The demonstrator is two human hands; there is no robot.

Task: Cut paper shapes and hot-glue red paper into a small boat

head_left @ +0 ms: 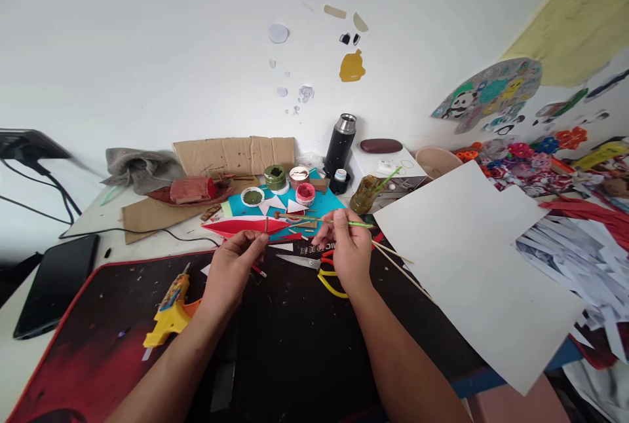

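Observation:
My left hand (234,264) is closed in a pinch on a short thin stick (266,225) held upright above the black and red desk mat (98,318). My right hand (344,249) is closed on a green-handled paintbrush (346,222) whose tip points left toward the stick. The two hands are close together over the mat's far edge. Just beyond them lies a red pointed paper shape (240,226) on a blue sheet (322,203). Yellow-handled scissors (314,266) lie under my right hand.
A yellow glue gun (171,308) lies on the mat at left. Small paint pots (275,177), a black flask (340,145) and a jar of brushes (366,194) stand behind. Large white paper sheets (472,266) cover the right. Two wooden skewers (398,262), cardboard (236,154), a dark tablet (59,282).

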